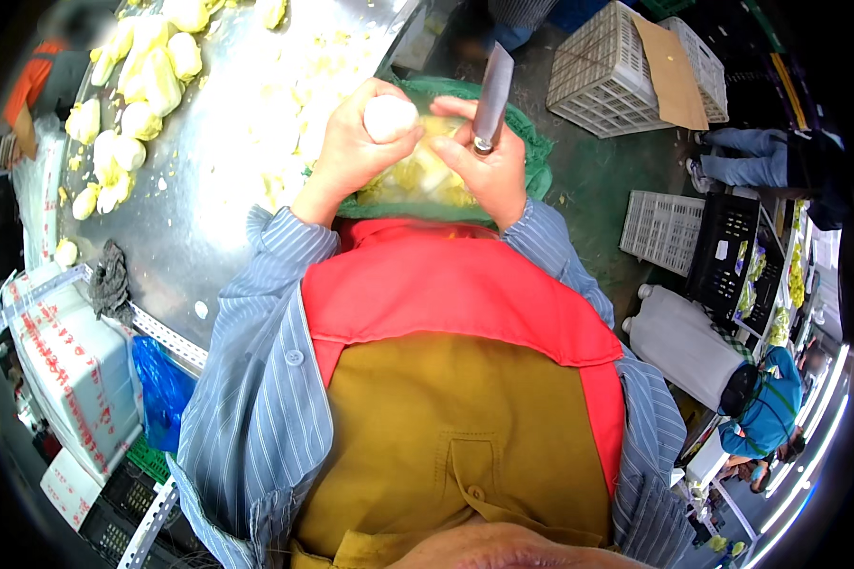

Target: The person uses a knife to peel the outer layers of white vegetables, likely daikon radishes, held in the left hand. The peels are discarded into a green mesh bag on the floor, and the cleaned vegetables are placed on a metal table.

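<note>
My left hand point(345, 146) grips a pale vegetable point(391, 119), its round white end facing me; it looks like the stem end of a cabbage. In my right hand point(494, 167) is a broad-bladed kitchen knife point(495, 85), blade pointing up and away, with thumb and fingers partly spread around its handle. A small gap separates the two hands. Below them, a green mesh bag point(539, 149) lies open, holding yellowish leaf trimmings point(427, 181). Trimmed cabbages point(153, 82) rest on the metal table point(178, 249) to the left.
Leaf scraps point(274, 188) litter the glaring tabletop. A dark rag point(112, 281) lies by its perforated metal edge point(167, 334), near white foam boxes point(78, 370) and a blue plastic bag point(160, 391). Rightward are white crates point(605, 78), a plastic jug point(683, 348) and a standing person point(754, 156).
</note>
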`<state>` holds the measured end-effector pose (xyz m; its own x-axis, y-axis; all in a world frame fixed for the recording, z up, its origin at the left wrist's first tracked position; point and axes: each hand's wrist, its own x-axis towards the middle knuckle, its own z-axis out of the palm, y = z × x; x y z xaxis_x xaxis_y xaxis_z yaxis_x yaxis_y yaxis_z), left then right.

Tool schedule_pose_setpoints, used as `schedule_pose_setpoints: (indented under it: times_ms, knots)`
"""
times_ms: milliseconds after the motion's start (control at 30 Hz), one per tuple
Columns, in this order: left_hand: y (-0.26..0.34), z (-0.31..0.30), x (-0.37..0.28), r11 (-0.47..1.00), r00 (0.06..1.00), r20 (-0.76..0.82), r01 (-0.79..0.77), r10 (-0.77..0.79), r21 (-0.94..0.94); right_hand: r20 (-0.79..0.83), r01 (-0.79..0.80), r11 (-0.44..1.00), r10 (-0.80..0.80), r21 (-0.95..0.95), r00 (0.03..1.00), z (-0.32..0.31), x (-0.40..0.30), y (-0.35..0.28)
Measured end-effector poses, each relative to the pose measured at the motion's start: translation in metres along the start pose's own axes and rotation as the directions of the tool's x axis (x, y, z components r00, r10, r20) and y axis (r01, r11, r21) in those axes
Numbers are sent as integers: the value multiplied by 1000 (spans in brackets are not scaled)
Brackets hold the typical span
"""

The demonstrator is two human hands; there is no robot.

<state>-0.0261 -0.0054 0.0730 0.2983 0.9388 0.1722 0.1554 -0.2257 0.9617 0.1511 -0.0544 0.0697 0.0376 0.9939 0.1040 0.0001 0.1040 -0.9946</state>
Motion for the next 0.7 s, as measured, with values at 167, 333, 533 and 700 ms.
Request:
schedule_pose_setpoints:
  times_ms: [167,333,533,700]
  knots:
    - [-6,2,2,999,997,73,-31,29,34,104,128,981,-114,-144,988,5,17,-7]
    - [-2,-4,3,999,978,203,42,-39,-8,78,60,997,-56,-43,995,5,17,-3]
    - [-19,-5,10,965,998,25,59,-54,-256,-110,-120,993,120,7,987,1,19,3]
    - [-57,-27,25,683,911,-167,152,-377,-714,-358,-57,998,64,30,932,-17,16,8]
